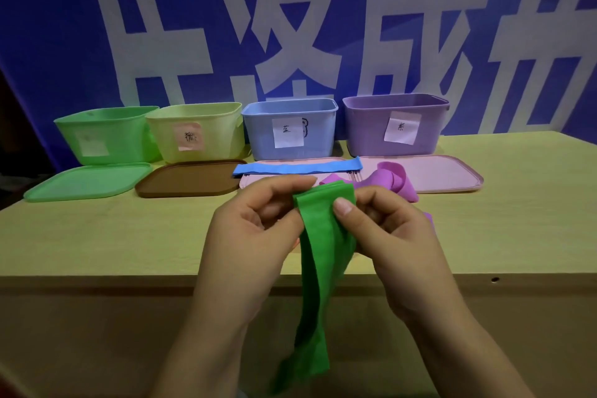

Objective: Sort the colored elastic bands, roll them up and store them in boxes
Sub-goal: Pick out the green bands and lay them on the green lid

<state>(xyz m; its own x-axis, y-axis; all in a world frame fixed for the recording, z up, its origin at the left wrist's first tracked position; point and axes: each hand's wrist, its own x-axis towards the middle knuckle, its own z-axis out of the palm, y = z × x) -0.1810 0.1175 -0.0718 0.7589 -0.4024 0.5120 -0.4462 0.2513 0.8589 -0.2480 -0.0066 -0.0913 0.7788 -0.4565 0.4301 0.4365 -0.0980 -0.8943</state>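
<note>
- Thumbs and fingers of my left hand [258,220] and right hand [384,229] pinch the green band's [323,236] top edge, ready to roll.
- Its tail hangs toward 6 o'clock.
- Green box [103,136] waits at 10 o'clock.

Four boxes stand in a row at the rear of the tabletop [97,242], before a banner [58,26]: first box [106,136] leftmost, second box [197,132] and third box [290,129] next, fourth box [395,123] rightmost. One lid lies flat in front of each: first lid [87,181], second lid [187,178], third lid [258,179], fourth lid [442,173]. One band [297,167] lies across the third lid. Another band [392,179] rests on the fourth lid. Nearer, the left hand [258,229] and right hand [387,236] hold a third band [319,255], which hangs below the tabletop edge
</note>
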